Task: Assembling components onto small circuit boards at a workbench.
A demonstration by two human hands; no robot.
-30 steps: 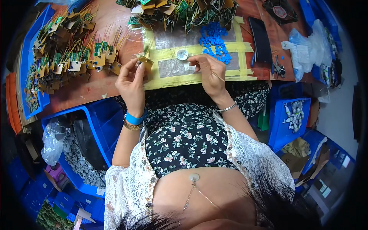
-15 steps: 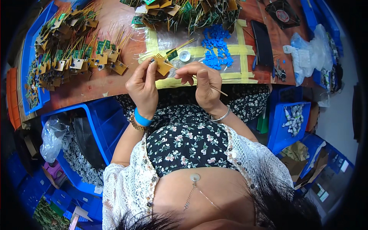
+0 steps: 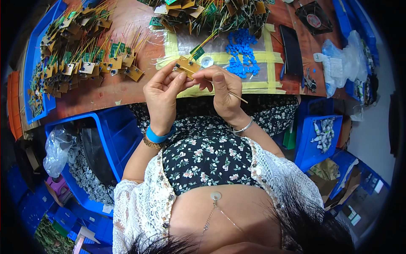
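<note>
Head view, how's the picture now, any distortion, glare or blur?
Head view: the near edge of the table bows with fisheye distortion, corners go black; also head view: pale sheen on the plastic film, left hand and circuit board fairly sharp.

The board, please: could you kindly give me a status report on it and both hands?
Left hand gripping board. Right hand close beside it, holding stick. Dish just beyond the hands.
</note>
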